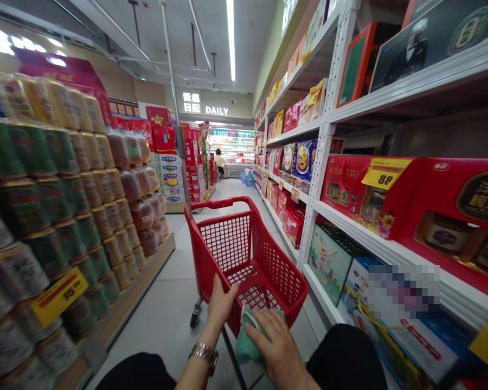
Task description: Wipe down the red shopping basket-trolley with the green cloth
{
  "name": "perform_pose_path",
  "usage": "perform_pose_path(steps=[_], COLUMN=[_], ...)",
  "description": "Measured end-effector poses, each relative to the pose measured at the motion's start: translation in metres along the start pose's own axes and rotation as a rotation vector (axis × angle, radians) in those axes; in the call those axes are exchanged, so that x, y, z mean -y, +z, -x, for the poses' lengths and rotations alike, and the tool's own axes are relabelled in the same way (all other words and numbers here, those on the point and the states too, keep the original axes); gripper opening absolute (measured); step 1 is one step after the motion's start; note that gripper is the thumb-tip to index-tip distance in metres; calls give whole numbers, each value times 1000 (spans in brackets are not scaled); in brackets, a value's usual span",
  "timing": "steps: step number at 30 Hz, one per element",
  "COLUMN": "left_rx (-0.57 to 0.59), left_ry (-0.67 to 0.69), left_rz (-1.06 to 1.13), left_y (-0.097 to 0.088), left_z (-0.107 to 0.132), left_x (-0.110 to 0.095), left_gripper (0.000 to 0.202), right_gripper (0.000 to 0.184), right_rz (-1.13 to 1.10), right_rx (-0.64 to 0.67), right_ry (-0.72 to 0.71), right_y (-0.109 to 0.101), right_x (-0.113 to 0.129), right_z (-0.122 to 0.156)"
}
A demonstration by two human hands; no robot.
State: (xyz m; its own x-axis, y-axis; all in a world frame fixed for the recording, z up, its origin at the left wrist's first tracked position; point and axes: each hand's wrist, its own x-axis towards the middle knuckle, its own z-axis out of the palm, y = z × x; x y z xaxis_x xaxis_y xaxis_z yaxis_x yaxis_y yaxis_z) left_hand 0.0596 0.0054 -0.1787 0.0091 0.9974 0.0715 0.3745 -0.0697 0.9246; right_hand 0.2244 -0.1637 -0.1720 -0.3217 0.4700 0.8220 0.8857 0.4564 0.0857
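Observation:
A red plastic shopping cart [223, 227] with a grid-pattern basket stands right in front of me, and nothing lies in the part of its basket that shows. My left hand [220, 301], with a metal watch on the wrist, grips the cart's near left rim, fingers over the edge and thumb to the right. Against the near end of the basket my right hand [274, 338] presses a green cloth [246, 346], its fingers spread over the fabric. The cloth is bunched and hangs down below the rim. A pole rises from the cart's left far corner.
Stacked drink cans [44, 200] line the left on a low platform, with a yellow price tag [59, 295]. White shelves [325, 162] with red gift boxes [361, 189] run close along the right. A tiled aisle [231, 189] leads to a lit cooler, where a person [220, 160] is seen.

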Motion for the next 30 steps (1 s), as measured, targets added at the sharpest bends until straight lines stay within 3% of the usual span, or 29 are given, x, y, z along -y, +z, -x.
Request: perform_pose_path(steps=[11, 20, 30], left_rx=[25, -22, 25], left_ry=[-5, -57, 19], left_rz=[31, -6, 70], left_y=[-4, -1, -4], left_z=[-3, -5, -8], left_x=[-8, -13, -5], left_gripper=[79, 86, 81], right_gripper=[48, 62, 66], right_rz=[-74, -99, -46], right_rx=[86, 172, 237], right_ry=[4, 31, 122], right_y=[6, -9, -20], right_x=[-19, -60, -104], right_z=[19, 28, 38])
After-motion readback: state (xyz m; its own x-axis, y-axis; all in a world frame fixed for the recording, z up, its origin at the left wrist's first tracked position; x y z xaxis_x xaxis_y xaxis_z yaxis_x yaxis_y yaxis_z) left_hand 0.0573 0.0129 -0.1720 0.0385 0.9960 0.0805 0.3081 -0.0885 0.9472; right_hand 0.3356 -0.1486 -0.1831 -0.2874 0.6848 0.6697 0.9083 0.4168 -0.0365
